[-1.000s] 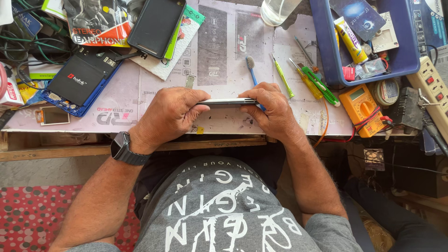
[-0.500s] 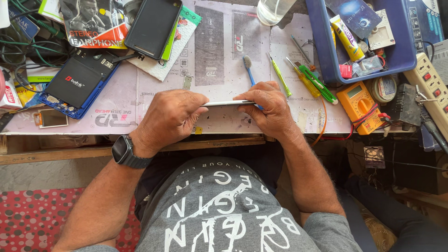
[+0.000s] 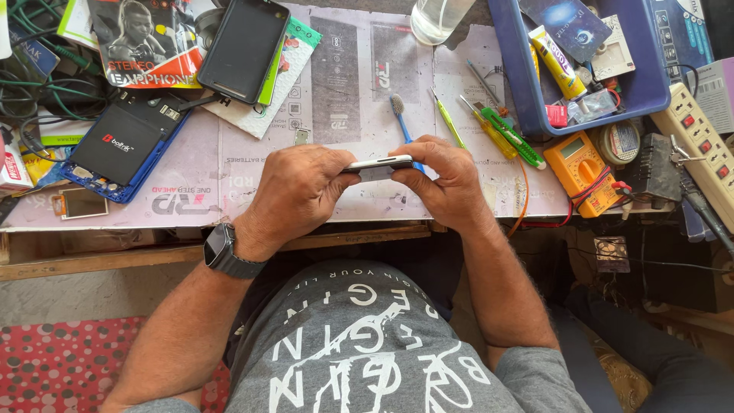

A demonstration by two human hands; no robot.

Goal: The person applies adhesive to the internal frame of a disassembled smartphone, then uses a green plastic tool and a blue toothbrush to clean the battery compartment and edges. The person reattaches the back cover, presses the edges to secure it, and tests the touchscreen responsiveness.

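Observation:
Both my hands hold a thin phone (image 3: 380,164) edge-on, just above the near edge of the workbench. My left hand (image 3: 294,191) grips its left end, with a black watch on that wrist. My right hand (image 3: 447,180) pinches its right end with fingers curled over the top. The phone's silver edge faces up and its faces are hidden. A blue-handled toothbrush (image 3: 399,115) lies on the paper mat (image 3: 336,69) just beyond my right fingers.
A black phone (image 3: 245,50) and an opened blue phone body with a battery (image 3: 122,145) lie at left. Green screwdrivers (image 3: 501,130), an orange multimeter (image 3: 585,164), a blue tray (image 3: 646,92) of small items, a glass (image 3: 436,19) and a power strip (image 3: 699,141) sit at right.
My hands and the phone stay nearly still against the bench. My fingers shift slightly along the phone's edge.

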